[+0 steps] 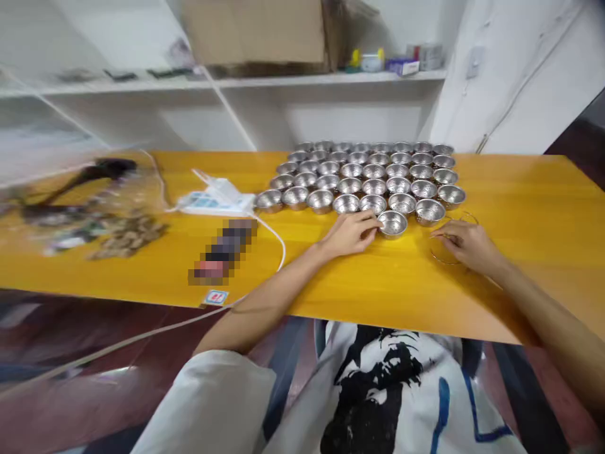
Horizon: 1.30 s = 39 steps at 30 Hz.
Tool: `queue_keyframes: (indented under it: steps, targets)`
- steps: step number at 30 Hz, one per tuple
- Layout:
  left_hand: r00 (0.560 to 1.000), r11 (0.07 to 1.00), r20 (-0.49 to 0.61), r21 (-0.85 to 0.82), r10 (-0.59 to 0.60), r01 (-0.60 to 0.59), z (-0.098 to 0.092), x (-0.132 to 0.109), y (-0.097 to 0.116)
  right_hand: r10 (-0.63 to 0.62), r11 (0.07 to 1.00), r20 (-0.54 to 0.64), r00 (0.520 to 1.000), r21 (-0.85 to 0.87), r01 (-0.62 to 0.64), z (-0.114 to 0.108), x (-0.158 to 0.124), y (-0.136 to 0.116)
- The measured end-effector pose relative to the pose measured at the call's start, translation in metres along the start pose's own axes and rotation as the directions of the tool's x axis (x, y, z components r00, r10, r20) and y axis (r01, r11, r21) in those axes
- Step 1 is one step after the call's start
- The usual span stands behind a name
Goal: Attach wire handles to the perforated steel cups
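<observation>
Rows of small round metal cups (pixel 350 170) with holes in their bottoms stand open side up on the yellow table. One metal cup (pixel 392 224) sits in front of the others, nearest to me. My left hand (pixel 350 234) is closed at its left rim, the fingertips pressed to the edge; how firmly they grip is partly hidden. To the right of that cup, my right hand (pixel 466 244) pinches a thin, gold-coloured wire (pixel 444 261), which curves in loops around the fingers. The wire is apart from the cups.
A white power strip (pixel 215 203) with a plug and trailing cable (pixel 282 243) lies left of the cups. Beside it are a blurred-out dark object (pixel 224 252) and a heap of small brown pieces (pixel 130 234). A shelf (pixel 265 81) with a cardboard box (pixel 255 31) runs behind.
</observation>
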State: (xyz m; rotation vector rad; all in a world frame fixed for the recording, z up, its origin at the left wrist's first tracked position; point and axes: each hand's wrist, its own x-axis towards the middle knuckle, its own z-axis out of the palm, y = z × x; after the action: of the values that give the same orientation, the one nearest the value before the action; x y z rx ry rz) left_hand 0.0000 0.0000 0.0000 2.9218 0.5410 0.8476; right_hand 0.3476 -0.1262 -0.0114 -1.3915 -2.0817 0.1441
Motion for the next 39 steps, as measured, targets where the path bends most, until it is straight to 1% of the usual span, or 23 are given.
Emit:
queue_keyframes:
  steps: [5,9,15,18,22,25,28,31,33,36,39]
  targets:
    - [0.999,0.999,-0.013,-0.029,0.038,-0.039,0.001,-0.002,-0.005,0.05,0.999,0.056,0.997,-0.005,-0.05,0.0,0.004,-0.009]
    - [1.0,0.999,-0.01,-0.027,0.017,-0.018,0.0,-0.001,-0.002,0.079,0.997,0.041,0.996,0.006,-0.079,0.0,0.003,-0.008]
    - [0.999,0.999,-0.032,-0.005,0.038,-0.039,0.002,0.0,-0.004,0.044,0.999,0.012,0.999,-0.005,-0.044,-0.003,0.002,-0.007]
    - [0.998,0.999,-0.045,0.002,0.039,-0.039,0.002,-0.001,-0.005,0.03,0.999,0.019,0.999,-0.011,-0.03,-0.002,0.002,-0.009]
    - [0.997,0.999,-0.057,0.0,0.05,-0.05,0.001,-0.001,-0.005,0.041,0.999,0.03,0.999,0.019,-0.042,0.0,0.001,-0.011]
    - [0.999,0.999,-0.04,-0.002,0.036,-0.036,0.001,-0.001,-0.004,0.082,0.995,0.03,0.996,0.05,-0.083,-0.001,0.0,-0.012]
    - [1.0,1.0,-0.013,0.004,0.012,-0.012,0.001,0.0,-0.003,0.144,0.989,0.025,0.989,0.036,-0.145,-0.004,0.0,-0.012]
    - [1.0,1.0,-0.009,0.01,0.001,-0.001,0.001,0.0,-0.003,0.166,0.985,0.013,0.986,0.044,-0.167,-0.005,0.001,-0.013]
    - [1.0,1.0,-0.009,0.008,0.001,-0.001,0.001,0.0,-0.003,0.158,0.984,0.01,0.987,0.078,-0.158,-0.006,0.002,-0.014]
    - [1.0,1.0,0.006,0.002,0.007,-0.007,0.0,0.0,-0.003,0.111,0.987,0.008,0.994,0.116,-0.111,-0.005,0.004,-0.017]
    - [1.0,1.0,0.023,0.008,0.012,-0.012,-0.001,0.0,-0.001,0.085,0.989,-0.02,0.996,0.126,-0.082,-0.004,0.005,-0.02]
